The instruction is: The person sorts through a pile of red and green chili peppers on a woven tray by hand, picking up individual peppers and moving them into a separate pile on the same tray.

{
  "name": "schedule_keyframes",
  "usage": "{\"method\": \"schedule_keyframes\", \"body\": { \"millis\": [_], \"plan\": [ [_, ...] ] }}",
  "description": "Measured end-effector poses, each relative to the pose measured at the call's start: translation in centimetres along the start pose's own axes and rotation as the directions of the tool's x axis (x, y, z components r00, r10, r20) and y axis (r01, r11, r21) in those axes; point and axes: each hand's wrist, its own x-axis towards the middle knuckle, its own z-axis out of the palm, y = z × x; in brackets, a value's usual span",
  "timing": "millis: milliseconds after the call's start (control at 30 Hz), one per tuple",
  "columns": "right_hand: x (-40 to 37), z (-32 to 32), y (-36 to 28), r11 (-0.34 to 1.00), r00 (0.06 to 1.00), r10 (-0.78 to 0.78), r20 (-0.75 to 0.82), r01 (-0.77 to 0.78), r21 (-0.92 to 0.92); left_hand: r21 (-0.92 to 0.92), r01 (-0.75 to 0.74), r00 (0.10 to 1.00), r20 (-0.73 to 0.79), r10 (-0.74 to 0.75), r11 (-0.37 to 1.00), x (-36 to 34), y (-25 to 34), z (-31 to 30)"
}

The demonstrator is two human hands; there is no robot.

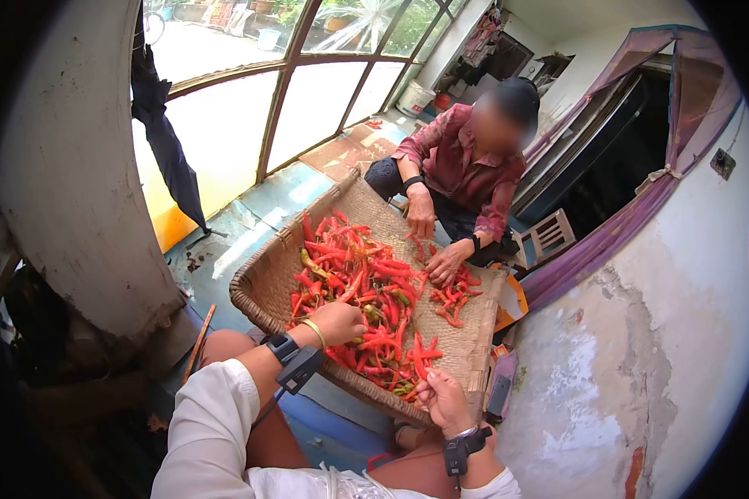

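Across my knees and the floor in front of me sits a wide woven basket with a heap of red chili peppers, a few of them greenish or yellow. My left hand, a gold bangle at its wrist, is over the near left side of the heap, fingers curled in; whatever they hold is hidden. At the basket's near right edge, my right hand pinches a red chili pepper between thumb and fingers. Both wrists wear black straps with small devices.
Opposite me a person in a dark red patterned shirt bends over the basket, both hands at a smaller group of chilies. A folded dark umbrella hangs at the left. A small wooden chair stands by the curtained doorway.
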Motion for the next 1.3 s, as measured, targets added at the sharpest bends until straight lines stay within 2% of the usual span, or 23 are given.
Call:
{"method": "schedule_keyframes", "body": {
  "millis": [67,133,200,233,267,300,333,367,400,500,567,600,667,733,800,900,933,1033,1100,1133,1200,1267,1300],
  "plan": [
    [2.2,1.0,-2.9,0.976,0.974,-0.179,-0.137,0.193,0.097,0.399,-0.113,0.985,0.169,0.048,0.910,0.2,-0.4,0.4],
    [4.3,1.2,-4.5,0.956,0.950,-0.236,-0.207,0.265,0.127,0.428,-0.109,0.984,0.174,0.036,0.897,0.2,-0.3,0.7],
    [8.6,-0.8,-3.8,0.927,0.888,-0.339,-0.312,0.372,0.052,0.496,-0.136,0.991,0.074,0.114,0.858,0.3,-1.1,1.6],
    [10.3,-1.1,-2.7,0.928,0.891,-0.336,-0.306,0.368,0.053,0.534,-0.252,0.968,0.149,0.203,0.807,0.6,-2.0,2.0],
    [11.8,-1.1,-1.0,0.819,0.865,-0.484,-0.134,0.393,-0.419,0.535,-0.247,0.969,0.149,0.197,0.808,0.5,-1.9,2.3],
    [12.5,-0.8,0.5,0.493,0.845,-0.527,0.088,0.388,-0.779,0.533,-0.191,0.980,0.146,0.134,0.824,0.4,-1.4,2.6],
    [11.6,1.1,0.4,0.051,0.822,-0.473,0.318,0.386,-0.921,0.531,-0.135,0.987,0.142,0.069,0.837,0.2,-0.7,2.8],
    [11.9,1.6,1.6,-0.058,0.824,-0.419,0.380,0.394,-0.917,0.568,-0.177,0.975,0.214,0.064,0.804,0.0,-0.1,2.5],
    [12.0,2.2,2.3,-0.031,0.860,-0.343,0.378,0.392,-0.919,0.568,-0.176,0.974,0.221,0.057,0.804,0.1,0.0,2.5],
    [11.8,2.5,2.3,-0.026,0.848,-0.333,0.412,0.429,-0.903,0.597,-0.223,0.960,0.273,0.066,0.771,0.3,0.2,2.8],
    [11.3,2.5,1.6,-0.093,0.835,-0.229,0.500,0.492,-0.866,0.606,-0.302,0.943,0.303,0.138,0.736,0.6,0.3,2.8],
    [11.2,2.3,1.6,-0.086,0.840,-0.228,0.492,0.486,-0.870,0.601,-0.307,0.940,0.312,0.136,0.738,0.8,0.0,3.1],
    [11.0,2.1,2.2,-0.052,0.842,-0.164,0.513,0.512,-0.857,0.564,-0.403,0.915,0.251,0.315,0.721,0.8,-1.1,3.9],
    [10.8,2.1,2.0,0.032,0.819,-0.247,0.518,0.541,-0.840,0.503,-0.441,0.897,0.267,0.352,0.743,1.0,-0.7,3.6],
    [10.1,2.1,1.6,0.330,0.909,-0.220,0.355,0.411,-0.850,0.429,-0.290,0.956,0.158,0.245,0.855,0.7,0.8,2.8],
    [9.7,1.6,1.6,0.608,0.930,-0.196,0.310,0.363,-0.706,0.382,-0.230,0.971,0.153,0.184,0.895,0.7,2.2,2.1],
    [9.1,2.4,0.8,0.749,0.962,-0.117,0.247,0.249,-0.614,0.307,-0.261,0.960,0.182,0.212,0.915,0.7,2.4,1.9],
    [8.7,2.4,0.1,0.888,0.968,-0.069,0.240,0.170,-0.427,0.168,-0.289,0.934,0.265,0.239,0.942,1.6,1.6,2.5],
    [8.6,1.6,0.0,0.911,0.970,-0.044,0.238,0.137,-0.389,0.019,-0.229,0.923,0.321,0.211,0.973,1.7,1.8,2.6],
    [8.7,1.5,-0.4,0.928,0.968,-0.039,0.249,0.128,-0.351,0.019,-0.226,0.924,0.322,0.208,0.974,2.0,1.8,2.6],
    [8.3,1.4,-1.1,0.958,0.968,-0.034,0.249,0.103,-0.269,-0.017,-0.291,0.902,0.328,0.280,0.957,1.9,1.9,2.8],
    [8.3,1.1,-1.6,0.921,0.975,-0.063,0.213,0.140,-0.364,-0.016,-0.209,0.901,0.385,0.199,0.978,2.1,2.5,2.4],
    [8.1,1.1,-2.1,0.842,0.962,-0.143,0.233,0.242,-0.483,0.044,-0.196,0.912,0.376,0.165,0.980,2.2,2.4,2.4]
  ]
}}
